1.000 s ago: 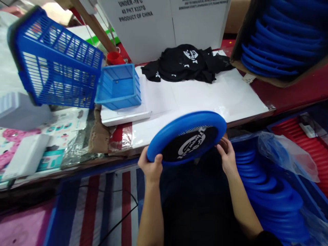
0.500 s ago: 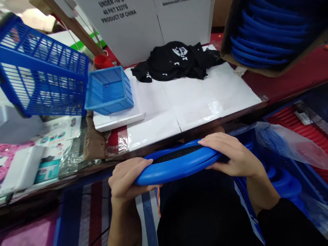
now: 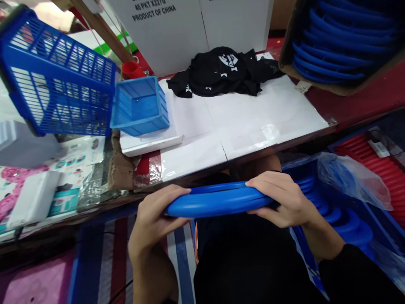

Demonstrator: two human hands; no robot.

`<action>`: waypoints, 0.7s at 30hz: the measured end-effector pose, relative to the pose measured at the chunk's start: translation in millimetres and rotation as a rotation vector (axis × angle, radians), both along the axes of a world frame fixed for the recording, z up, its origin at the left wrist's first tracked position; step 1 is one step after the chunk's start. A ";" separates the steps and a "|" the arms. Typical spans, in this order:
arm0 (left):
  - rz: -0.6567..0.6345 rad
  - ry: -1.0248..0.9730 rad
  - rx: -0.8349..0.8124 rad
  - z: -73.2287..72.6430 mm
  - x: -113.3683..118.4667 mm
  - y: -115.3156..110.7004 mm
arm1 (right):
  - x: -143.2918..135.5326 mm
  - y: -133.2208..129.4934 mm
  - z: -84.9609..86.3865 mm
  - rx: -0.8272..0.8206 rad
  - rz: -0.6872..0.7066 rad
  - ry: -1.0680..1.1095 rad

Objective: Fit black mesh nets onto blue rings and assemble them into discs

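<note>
A round blue plastic ring [image 3: 218,202] is held nearly edge-on in front of my body, below the table's front edge. My left hand [image 3: 161,211] grips its left end, thumb on top and fingers beneath. At the right end, my right hand [image 3: 281,198] pinches the rim the same way. Black fabric pieces with white print [image 3: 221,71] lie on the white tabletop [image 3: 253,114] beyond the ring. Left of them, a small light-blue bin [image 3: 141,105] sits on a white slab.
A large blue basket [image 3: 63,76] leans at the left beside a red cup [image 3: 132,70]. A carton [image 3: 291,71] of stacked blue rings [image 3: 341,46] stands back right. More blue rings [image 3: 351,228] fill a crate at my right, near red ribbed items [image 3: 370,160].
The ring has tilted flatter, so the black mesh seen inside it before is now hidden. Both hands still hold it. The view has shifted slightly.
</note>
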State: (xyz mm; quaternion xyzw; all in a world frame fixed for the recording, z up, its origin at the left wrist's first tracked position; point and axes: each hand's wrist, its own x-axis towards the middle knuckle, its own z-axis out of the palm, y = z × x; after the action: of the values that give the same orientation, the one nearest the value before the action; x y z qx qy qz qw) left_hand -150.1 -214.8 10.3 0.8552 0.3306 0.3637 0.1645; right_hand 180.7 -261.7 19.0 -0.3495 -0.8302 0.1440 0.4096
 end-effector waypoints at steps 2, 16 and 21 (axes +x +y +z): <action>-0.036 0.092 -0.072 10.7 11.5 -1.6 | -3.7 0.1 2.2 0.004 -0.005 -0.060; -0.188 0.194 0.227 13.4 53.3 -8.0 | -13.3 -1.9 11.8 0.100 -0.072 -0.457; -0.182 0.174 0.250 12.5 54.4 -11.7 | -15.5 -0.6 11.7 0.174 -0.052 -0.461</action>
State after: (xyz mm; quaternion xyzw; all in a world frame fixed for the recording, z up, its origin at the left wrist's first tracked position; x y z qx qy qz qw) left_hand -95.6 -226.4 22.7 0.9237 0.2170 0.3101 0.0599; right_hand 165.2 -262.3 30.7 -0.3576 -0.9018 -0.0222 0.2417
